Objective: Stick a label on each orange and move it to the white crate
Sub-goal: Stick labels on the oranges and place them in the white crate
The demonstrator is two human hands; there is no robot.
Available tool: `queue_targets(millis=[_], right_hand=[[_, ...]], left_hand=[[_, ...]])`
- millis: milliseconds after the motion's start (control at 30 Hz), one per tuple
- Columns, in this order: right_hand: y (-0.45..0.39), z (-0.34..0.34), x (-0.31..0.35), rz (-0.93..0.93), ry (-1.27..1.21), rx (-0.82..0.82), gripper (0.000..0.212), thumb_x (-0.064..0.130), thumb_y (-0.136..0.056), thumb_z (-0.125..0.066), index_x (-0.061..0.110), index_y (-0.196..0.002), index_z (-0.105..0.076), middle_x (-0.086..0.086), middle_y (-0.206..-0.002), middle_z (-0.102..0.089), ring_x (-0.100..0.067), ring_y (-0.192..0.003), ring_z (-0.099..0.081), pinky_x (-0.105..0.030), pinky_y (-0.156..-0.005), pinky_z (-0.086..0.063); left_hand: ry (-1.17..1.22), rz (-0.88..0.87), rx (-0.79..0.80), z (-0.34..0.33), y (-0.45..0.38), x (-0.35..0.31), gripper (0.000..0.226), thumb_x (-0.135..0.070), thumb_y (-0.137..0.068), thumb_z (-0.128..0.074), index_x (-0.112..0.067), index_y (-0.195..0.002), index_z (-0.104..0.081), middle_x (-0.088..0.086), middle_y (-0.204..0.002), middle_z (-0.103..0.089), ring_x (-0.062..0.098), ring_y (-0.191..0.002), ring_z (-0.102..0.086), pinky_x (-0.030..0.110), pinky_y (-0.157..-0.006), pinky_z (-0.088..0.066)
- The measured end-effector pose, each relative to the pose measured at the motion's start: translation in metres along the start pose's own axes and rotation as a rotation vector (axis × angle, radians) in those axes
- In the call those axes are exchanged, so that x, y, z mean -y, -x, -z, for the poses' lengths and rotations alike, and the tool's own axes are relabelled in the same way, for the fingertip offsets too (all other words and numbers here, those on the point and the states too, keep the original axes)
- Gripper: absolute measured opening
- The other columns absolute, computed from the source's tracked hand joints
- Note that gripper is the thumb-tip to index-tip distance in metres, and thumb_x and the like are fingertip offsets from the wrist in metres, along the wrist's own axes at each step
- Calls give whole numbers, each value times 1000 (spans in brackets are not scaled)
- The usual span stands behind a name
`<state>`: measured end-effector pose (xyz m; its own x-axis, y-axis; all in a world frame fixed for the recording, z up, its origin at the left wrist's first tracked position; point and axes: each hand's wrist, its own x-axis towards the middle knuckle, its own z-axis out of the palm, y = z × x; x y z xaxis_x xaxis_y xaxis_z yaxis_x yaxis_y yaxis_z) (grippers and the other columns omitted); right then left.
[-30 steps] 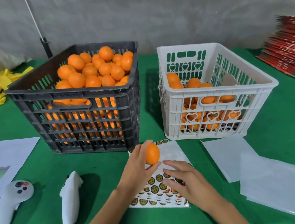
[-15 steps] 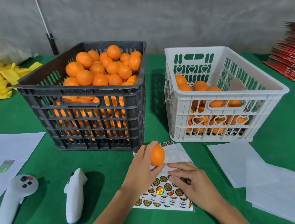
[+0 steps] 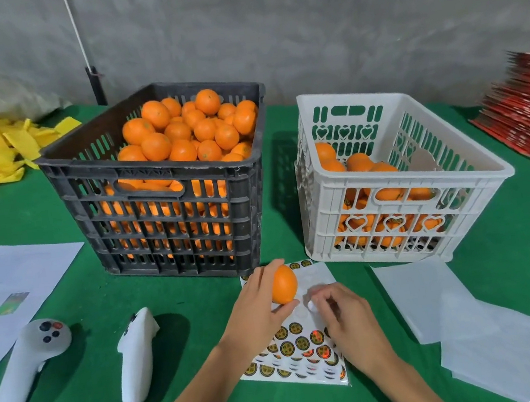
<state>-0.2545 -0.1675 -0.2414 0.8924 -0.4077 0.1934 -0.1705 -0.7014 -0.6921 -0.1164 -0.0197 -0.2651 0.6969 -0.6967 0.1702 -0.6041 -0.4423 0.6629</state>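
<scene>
Two hands work over a sticker sheet [image 3: 303, 346] on the green table [image 3: 511, 237]. Left hand [image 3: 259, 311] grips one orange [image 3: 283, 284] between thumb and fingers, just above the sheet. Right hand [image 3: 344, 318], beside the fruit, has its fingertips pinched together on something small and pale; whether it is a label cannot be told. Behind: black crate [image 3: 171, 212] heaped with oranges; white crate [image 3: 399, 191], partly filled. Left: two white controllers [image 3: 135, 350].

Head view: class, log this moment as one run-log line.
left hand holds orange | right hand picks at label sheet | white crate part-filled
</scene>
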Motion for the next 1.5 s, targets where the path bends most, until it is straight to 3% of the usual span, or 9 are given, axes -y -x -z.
queue_targets(millis=[133, 333, 500, 633, 800, 933, 1067, 1267, 1500], right_hand=[[-26, 3, 27, -34, 69, -323, 15, 24, -106, -51, 28, -96, -62, 11, -96, -62, 2, -85, -58, -12, -70, -45], [-23, -8, 69, 125, 159, -231, 31, 24, -105, -50, 15, -131, -64, 6, -131, -60, -3, -115, -56, -4, -101, -34], [-32, 39, 103, 285, 352, -446, 47, 33, -104, -43, 6, -136, -63, -7, -138, -63, -17, -121, -65, -28, -99, -55], [-66, 94, 114, 114, 326, -462, 59, 40, -102, -56, 17, -155, -40, 0, -153, -49, -18, -135, -53, -24, -109, -39], [-103, 141, 104, 58, 246, -591, 23, 22, -104, -50, 25, -127, -47, 8, -103, -61, -10, -85, -61, -14, -63, -40], [-134, 151, 85, -27, 363, -396, 53, 24, -110, -30, 12, -160, -17, -3, -164, -28, -13, -151, -26, -28, -123, -23], [-154, 139, 107, 177, 367, -405, 62, 39, -106, -14, 14, -161, -20, -1, -166, -26, -16, -156, -17, -27, -127, -5], [-218, 90, 169, 403, 235, -332, 51, 29, -110, -37, 14, -158, -32, -4, -161, -39, -18, -151, -30, -24, -125, -17], [-278, 40, 209, 385, 182, -70, 61, 44, -104, -49, 28, -159, -30, 4, -160, -39, -15, -146, -36, -33, -112, -36]], left_hand=[[-6, 19, 22, 4, -2, -6, 80, -48, -93, -73, -39, -156, -24, -9, -152, -37, 14, -132, -48, 32, -109, -45], [121, -23, -18, 28, -9, -36, 72, -10, -97, -63, -31, -157, -28, -10, -151, -41, 12, -142, -41, 32, -116, -39], [88, -183, -130, 66, -37, -90, 63, -48, -96, -38, -41, -158, -26, -29, -145, -33, 1, -137, -39, 25, -117, -33], [36, -326, -251, 80, -85, -141, 61, -19, -104, -50, -41, -157, -29, -18, -153, -36, 3, -138, -38, 26, -119, -33], [113, -335, -132, 77, -143, -197, 53, -22, -110, -34, -38, -160, -27, -13, -166, -27, 11, -152, -30, 39, -127, -26], [-128, -376, 17, 84, -166, -207, 68, -7, -105, -46, -21, -166, -17, 1, -172, -19, 22, -157, -21, 42, -128, -22], [-171, -399, -39, 128, -180, -191, 54, 0, -99, -48, -6, -152, -41, 12, -155, -45, 28, -146, -39, 42, -122, -31], [-261, -239, -157, 214, -190, -124, 43, 0, -97, -49, -4, -139, -51, 14, -140, -55, 31, -133, -49, 44, -111, -39], [-582, 429, 115, 298, -236, 4, 73, -23, -92, -73, -27, -156, -39, 9, -153, -47, 35, -139, -49, 50, -112, -45]])
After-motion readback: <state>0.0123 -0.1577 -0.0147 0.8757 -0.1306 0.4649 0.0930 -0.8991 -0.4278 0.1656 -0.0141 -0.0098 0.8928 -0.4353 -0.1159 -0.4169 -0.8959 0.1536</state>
